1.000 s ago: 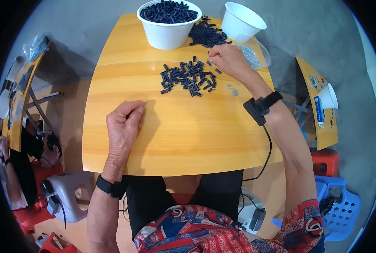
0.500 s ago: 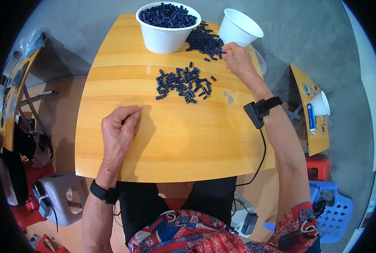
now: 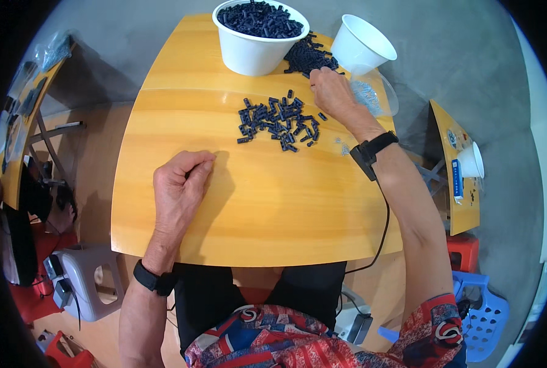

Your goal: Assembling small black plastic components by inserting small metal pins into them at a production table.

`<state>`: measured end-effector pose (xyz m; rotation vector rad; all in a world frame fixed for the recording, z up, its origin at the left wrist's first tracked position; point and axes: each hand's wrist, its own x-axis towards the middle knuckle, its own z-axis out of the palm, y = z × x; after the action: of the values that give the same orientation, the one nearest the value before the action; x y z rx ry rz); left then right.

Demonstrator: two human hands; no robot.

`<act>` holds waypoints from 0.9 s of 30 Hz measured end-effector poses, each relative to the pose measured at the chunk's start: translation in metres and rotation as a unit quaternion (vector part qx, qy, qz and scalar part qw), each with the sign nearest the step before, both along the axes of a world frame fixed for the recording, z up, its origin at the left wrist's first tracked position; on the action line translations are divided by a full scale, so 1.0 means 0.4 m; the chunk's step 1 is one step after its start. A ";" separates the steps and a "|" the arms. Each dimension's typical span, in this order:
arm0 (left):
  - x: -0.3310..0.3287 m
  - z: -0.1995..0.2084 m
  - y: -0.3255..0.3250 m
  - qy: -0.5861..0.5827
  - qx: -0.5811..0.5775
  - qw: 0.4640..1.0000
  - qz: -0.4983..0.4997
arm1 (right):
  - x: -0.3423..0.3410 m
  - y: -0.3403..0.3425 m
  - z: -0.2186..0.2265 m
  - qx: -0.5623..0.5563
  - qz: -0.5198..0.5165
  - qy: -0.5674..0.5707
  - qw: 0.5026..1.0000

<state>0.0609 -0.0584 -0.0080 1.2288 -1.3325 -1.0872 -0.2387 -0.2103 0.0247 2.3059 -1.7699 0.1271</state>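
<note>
Right grip (image 3: 332, 91) at the near edge of the far black pile (image 3: 308, 55)

Small black pieces of that pile lie directly at the right grip's curled fingers; the fingertips are hidden, so I cannot tell whether it holds one. The left grip (image 3: 183, 183) is closed, thumb against finger, its contents unclear, apart from the nearer black cluster (image 3: 278, 121). A full white bucket (image 3: 255, 58) and a second white bucket (image 3: 350, 49) flank the pile; silvery bits (image 3: 367, 97) lie beside the right grip. Behind the wooden worktop (image 3: 255, 214) is a grey wall (image 3: 145, 37).
</note>
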 end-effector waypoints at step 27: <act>-0.143 0.068 0.073 0.218 0.277 0.896 -0.270 | 0.161 0.552 0.050 0.001 0.189 -0.389 0.902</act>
<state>0.0035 -0.0292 0.0190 0.9118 -1.0552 -2.1151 -0.1744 0.0105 0.0448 2.7893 -1.5254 1.2669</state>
